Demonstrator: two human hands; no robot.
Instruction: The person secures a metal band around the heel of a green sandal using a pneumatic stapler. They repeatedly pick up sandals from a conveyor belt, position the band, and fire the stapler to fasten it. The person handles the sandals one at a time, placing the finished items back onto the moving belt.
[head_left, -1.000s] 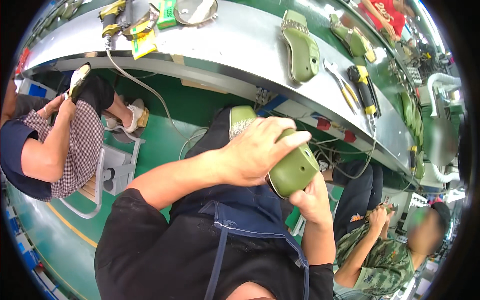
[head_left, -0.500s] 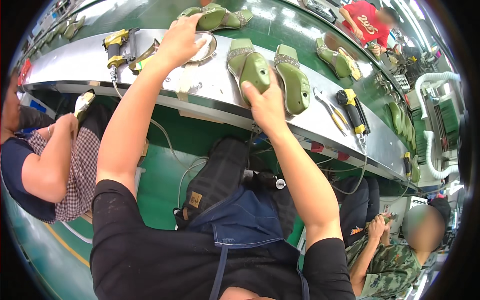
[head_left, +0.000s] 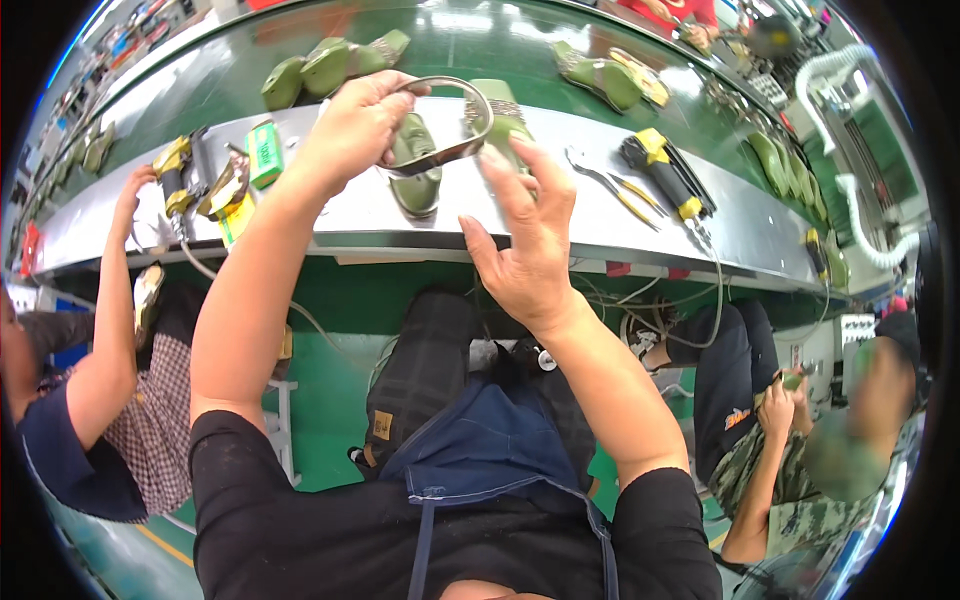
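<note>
Holding the hoop (head_left: 447, 155) by its left rim, left hand (head_left: 362, 128); right hand (head_left: 528, 238) splayed nearby.

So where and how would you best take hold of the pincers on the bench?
Probably by both handles of the pincers, with the right hand coming from above and the near edge of the bench. They lie flat, head pointing away and handles slanting back toward that edge, slightly apart, so one grip could span both. The yellow-black tool close on their right makes that side tighter.
</note>
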